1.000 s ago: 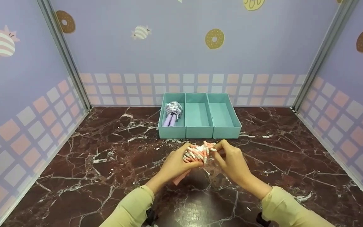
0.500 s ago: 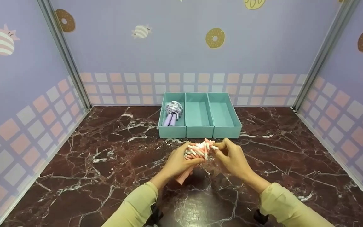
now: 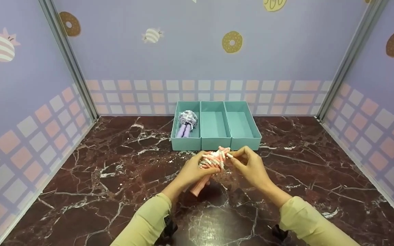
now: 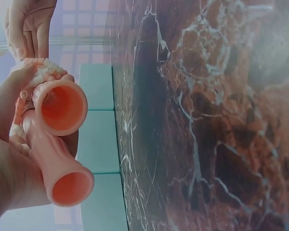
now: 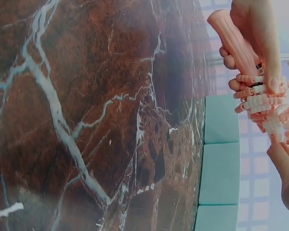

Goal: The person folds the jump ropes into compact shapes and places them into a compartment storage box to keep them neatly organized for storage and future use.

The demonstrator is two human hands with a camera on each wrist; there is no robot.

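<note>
My left hand [image 3: 191, 171] grips a bundled pink-and-white beaded jump rope [image 3: 213, 160] above the table, in front of the box. Its two pink handles [image 4: 71, 185] poke out below the palm, their hollow ends toward the left wrist camera. With thumb and forefinger, my right hand [image 3: 251, 168] pinches a white beaded piece at the bundle's right side. In the right wrist view, rows of beads wrap round the handles' upper part near a dark band. How the rope is tucked inside the bundle is hidden by the fingers.
Behind the hands stands a teal box [image 3: 186, 144] with three compartments. A purple-and-white beaded jump rope [image 3: 187, 119], bundled, lies in its left compartment. Patterned panels enclose the dark marbled table [image 3: 128, 191] at the back and both sides.
Both hands have risen slightly in the head view, and the pink handles have come further into sight below the left hand. The right hand still pinches beads at the bundle's right side.
</note>
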